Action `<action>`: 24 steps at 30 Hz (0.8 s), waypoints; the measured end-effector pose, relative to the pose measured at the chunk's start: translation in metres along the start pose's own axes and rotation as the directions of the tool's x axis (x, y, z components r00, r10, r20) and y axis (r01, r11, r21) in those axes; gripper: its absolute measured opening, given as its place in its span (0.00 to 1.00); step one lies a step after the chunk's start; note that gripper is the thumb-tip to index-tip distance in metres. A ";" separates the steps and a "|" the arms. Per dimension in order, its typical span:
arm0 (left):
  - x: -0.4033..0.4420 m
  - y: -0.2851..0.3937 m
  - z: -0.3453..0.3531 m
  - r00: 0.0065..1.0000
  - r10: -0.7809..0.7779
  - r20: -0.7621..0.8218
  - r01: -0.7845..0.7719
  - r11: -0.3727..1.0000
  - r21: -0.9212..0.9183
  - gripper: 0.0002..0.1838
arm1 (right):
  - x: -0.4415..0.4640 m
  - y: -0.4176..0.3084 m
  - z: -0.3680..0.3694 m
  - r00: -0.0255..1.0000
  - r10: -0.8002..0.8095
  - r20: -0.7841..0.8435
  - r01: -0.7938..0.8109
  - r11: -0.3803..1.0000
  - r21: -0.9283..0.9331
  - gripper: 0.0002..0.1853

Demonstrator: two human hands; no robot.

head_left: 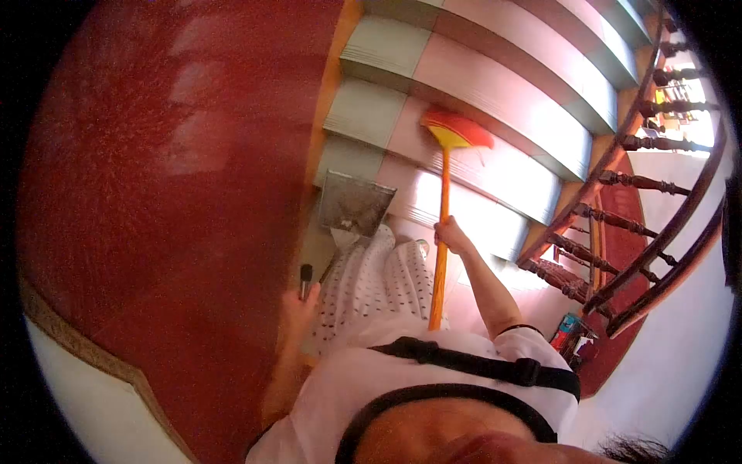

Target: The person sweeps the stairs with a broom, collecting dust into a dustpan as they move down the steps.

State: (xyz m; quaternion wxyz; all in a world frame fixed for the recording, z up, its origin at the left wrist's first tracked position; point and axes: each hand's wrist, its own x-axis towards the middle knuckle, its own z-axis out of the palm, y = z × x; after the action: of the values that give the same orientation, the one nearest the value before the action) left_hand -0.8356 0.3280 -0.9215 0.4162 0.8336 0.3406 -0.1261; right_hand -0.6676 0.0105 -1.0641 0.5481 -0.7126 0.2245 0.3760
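Note:
My right hand [450, 234] is closed around the orange shaft of a broom [445, 185]. The broom's red and yellow head [456, 131] rests on a stair step ahead of me, its bristles slightly blurred. Low on the left, my left hand [300, 303] is wrapped round a dark-ended handle [307, 272]. A grey metal dustpan [355, 199] sits on the lower steps, just in front of my dotted trousers, with some debris in it. Whether the handle in my left hand joins the dustpan is hard to make out.
Pale green and pink steps [510, 85] climb ahead, curving to the right. A dark red wall [170, 193] runs along the left. Turned wooden balusters [645, 183] and a curved handrail [680, 267] line the right. Small colourful items [570, 332] lie at the lower right.

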 end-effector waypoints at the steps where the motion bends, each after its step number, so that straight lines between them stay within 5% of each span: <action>1: 0.001 -0.002 0.000 0.999 -0.040 0.000 0.040 0.998 -0.044 0.14 | -0.003 -0.021 0.013 0.990 -0.040 0.136 0.048 0.997 -0.058 0.08; 2: 0.001 -0.004 0.000 0.996 -0.084 0.012 0.085 0.993 -0.085 0.14 | 0.009 -0.017 0.032 0.989 -0.119 0.086 0.123 0.991 -0.045 0.08; 3: 0.000 -0.005 -0.002 0.995 -0.095 0.023 0.096 0.992 -0.081 0.14 | 0.020 -0.026 0.049 0.970 -0.163 0.181 0.207 0.943 -0.262 0.10; 5: 0.011 -0.008 -0.005 0.987 -0.144 0.066 0.153 0.974 -0.165 0.13 | 0.039 -0.060 0.080 0.943 -0.174 0.284 0.276 0.885 -0.374 0.11; 6: 0.011 -0.008 -0.007 0.988 -0.145 0.061 0.153 0.975 -0.160 0.13 | 0.040 -0.090 0.092 0.965 -0.132 0.227 0.247 0.756 -0.607 0.12; 7: 0.014 -0.010 -0.009 0.989 -0.144 0.021 0.145 0.980 -0.135 0.14 | 0.080 -0.067 0.087 0.898 -0.387 0.211 0.413 0.572 -0.708 0.14; 10: 0.012 -0.016 -0.006 0.988 -0.150 -0.025 0.144 0.978 -0.151 0.14 | 0.081 -0.099 0.014 0.972 -0.195 0.133 0.227 0.610 -0.760 0.21; 11: 0.011 -0.017 -0.003 0.986 -0.160 -0.041 0.149 0.970 -0.193 0.15 | 0.078 -0.116 -0.017 0.983 -0.043 0.178 0.181 0.396 -0.900 0.26; 12: 0.010 -0.014 -0.004 0.986 -0.161 -0.041 0.149 0.967 -0.208 0.15 | 0.089 -0.103 -0.055 0.888 -0.287 0.360 0.398 0.085 -0.914 0.26; 13: 0.009 -0.009 -0.009 0.977 -0.203 -0.058 0.184 0.954 -0.239 0.16 | 0.068 -0.121 -0.079 0.876 -0.318 0.363 0.390 0.022 -0.920 0.24; 14: 0.009 -0.007 -0.014 0.967 -0.245 -0.074 0.218 0.938 -0.268 0.17 | 0.033 -0.162 -0.086 0.927 -0.096 0.362 0.357 -0.067 -0.932 0.23; 16: 0.012 -0.021 -0.019 0.975 -0.210 -0.077 0.181 0.943 -0.278 0.17 | -0.037 -0.219 -0.095 0.954 0.082 0.288 0.255 0.286 -0.924 0.18; 17: 0.011 -0.027 -0.020 0.982 -0.176 -0.075 0.149 0.950 -0.274 0.16 | -0.051 -0.233 -0.093 0.955 0.165 0.247 0.201 0.252 -0.947 0.16; 21: 0.002 -0.018 -0.026 0.988 -0.135 -0.074 0.115 0.968 -0.225 0.16 | -0.011 -0.234 -0.072 0.969 -0.023 0.248 0.248 0.159 -0.956 0.22; 22: 0.000 -0.019 -0.020 0.986 -0.140 -0.090 0.111 0.957 -0.270 0.16 | 0.029 -0.213 -0.065 0.936 -0.221 0.272 0.315 0.187 -0.931 0.28; 23: -0.004 -0.019 -0.016 0.984 -0.145 -0.103 0.107 0.944 -0.312 0.17 | 0.069 -0.201 -0.049 0.967 -0.102 0.232 0.251 0.262 -0.932 0.31; 24: -0.005 -0.020 -0.012 0.982 -0.158 -0.104 0.117 0.940 -0.322 0.17 | 0.069 -0.195 -0.030 0.978 -0.019 0.208 0.190 0.501 -0.845 0.27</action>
State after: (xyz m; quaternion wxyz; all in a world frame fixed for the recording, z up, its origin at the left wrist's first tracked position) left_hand -0.8539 0.3434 -0.9236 0.5108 0.7372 0.4399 -0.0451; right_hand -0.4735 0.0463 -0.9955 0.1610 -0.8674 -0.0832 0.4634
